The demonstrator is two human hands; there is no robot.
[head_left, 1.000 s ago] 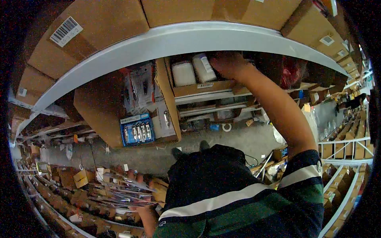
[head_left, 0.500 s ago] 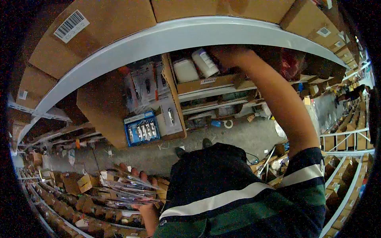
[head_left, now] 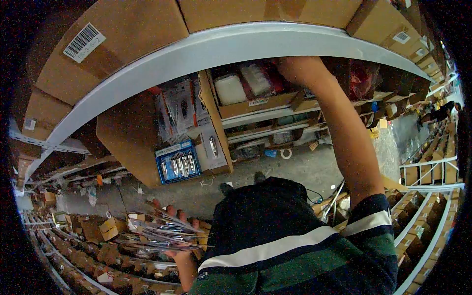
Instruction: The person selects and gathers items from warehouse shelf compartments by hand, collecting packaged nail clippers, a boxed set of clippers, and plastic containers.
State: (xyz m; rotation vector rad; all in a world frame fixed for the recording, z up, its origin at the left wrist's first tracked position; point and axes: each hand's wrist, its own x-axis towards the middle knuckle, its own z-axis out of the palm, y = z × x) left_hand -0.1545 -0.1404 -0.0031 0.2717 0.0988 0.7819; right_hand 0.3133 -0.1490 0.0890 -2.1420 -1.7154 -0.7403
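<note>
My left hand, at the lower left, holds a fanned stack of clear plastic packets with thin shiny contents I cannot make out. Its fingers curl around the far side of the stack. My right hand reaches under the shelf beam into the cardboard bins, and its fingers are hidden in shadow. Just left of it, white wrapped packages lie in a bin with a barcode label, beside something dark red. A larger carton holds carded packs and a blue box of silvery clippers.
A white shelf beam curves above the bins, with cardboard boxes on top. Behind me, shelves of cartons line the aisle. Tape and scraps lie on the grey floor. Another person is far right.
My right hand has moved slightly right, away from the white package, which now lies differently and shows dark red beside it. My left hand still holds the packets.
</note>
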